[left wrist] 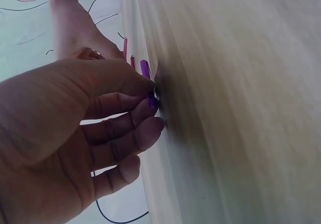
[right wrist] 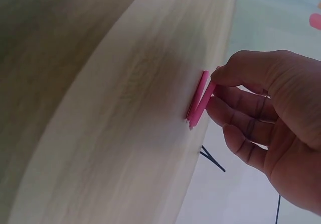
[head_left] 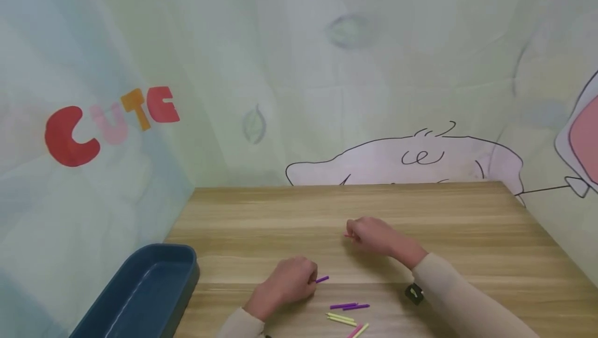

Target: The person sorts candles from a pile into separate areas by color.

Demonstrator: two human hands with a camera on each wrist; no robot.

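The desk [head_left: 261, 218] runs under both sets of fingers, and its smooth-looking top could let a thin stick roll off if nudged. The blue tray [head_left: 145, 291] stands well to the left of the left fingers, so anything let go here would land on wood, outside its rim. Thumb and fingertips of the right hand [head_left: 374, 234] are clamped on the upper end of a pink stick [right wrist: 204, 103]; the grip takes in only that end, so the stick could swivel or slip. A second pink stick [right wrist: 199, 90] lies just beside it, below those fingers, and could be knocked aside or caught up along with it. Nearer the person, the left hand [head_left: 291, 278] has its thumb and fingers pinched on a purple stick [left wrist: 145, 69] low over the wood; pressing down there could flick it out. Just beyond those fingers, toward the person and rightward, two purple sticks [head_left: 343, 306] lie close together, with yellow sticks [head_left: 342, 321] nearer the person and another pink stick [head_left: 354, 330] beside a yellow one; a careless sweep of the left fingers or sleeve [head_left: 240, 324] could mix the colours.
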